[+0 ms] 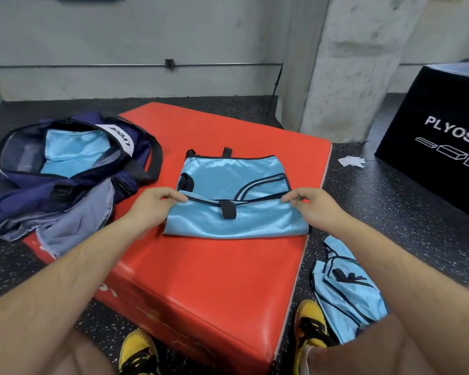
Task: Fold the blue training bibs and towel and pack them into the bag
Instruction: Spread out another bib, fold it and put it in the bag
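At your far left the bag lay with its mouth open, half on the pad and half on the floor. A packed bib showed inside it, and a grey cloth, probably the towel, lay spilled in front of it. Your left hand pinched the left end of the bib along its turned-over edge. The bib lay flat on the pad, straight ahead of you, with its long axis running left to right between your hands and its near flap laid up over the middle. Your right hand pinched the right end of that same edge, level with the left, so both hands were closed on the cloth, one at each end. The next fold would probably go across that long axis, one end over the other. The bag was just beside your left hand and well apart from your right, so the left was the nearer for packing. Down at your right, the spare bibs lay unfolded on the floor beside the pad.
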